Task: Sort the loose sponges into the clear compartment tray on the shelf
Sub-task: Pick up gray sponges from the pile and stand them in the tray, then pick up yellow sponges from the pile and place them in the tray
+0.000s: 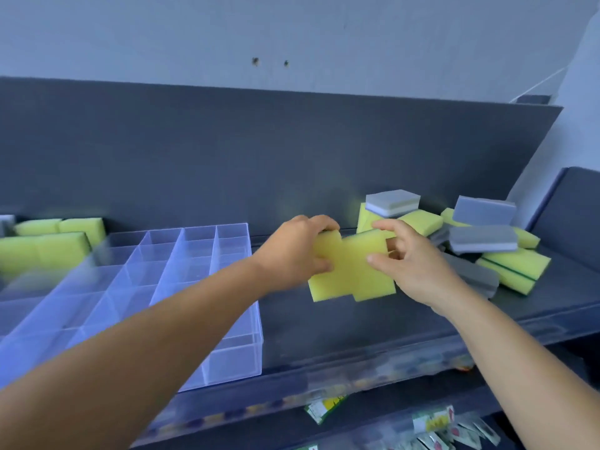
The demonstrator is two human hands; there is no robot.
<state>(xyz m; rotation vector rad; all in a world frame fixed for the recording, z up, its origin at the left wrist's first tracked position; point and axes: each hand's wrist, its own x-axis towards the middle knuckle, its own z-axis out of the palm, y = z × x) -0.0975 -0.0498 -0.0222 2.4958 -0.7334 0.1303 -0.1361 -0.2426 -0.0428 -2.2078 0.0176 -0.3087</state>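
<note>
Above the dark shelf [324, 323], both my hands hold yellow sponges [352, 271] that overlap in mid-air. My left hand [292, 251] grips the left one by its top and side. My right hand [412, 261] pinches the right one between thumb and fingers. The clear compartment tray [181, 254] sits to the left on the shelf; its near compartments look empty. More yellow sponges [48, 245] lie at its far left end. A loose pile of yellow and grey sponges [480, 238] lies at the right, just behind my right hand.
A dark back panel [259, 151] rises behind the shelf, with a pale wall above it. A dark side panel [565, 216] closes the shelf at the right. Below the shelf's front edge hang small packets [448, 427] on a lower level.
</note>
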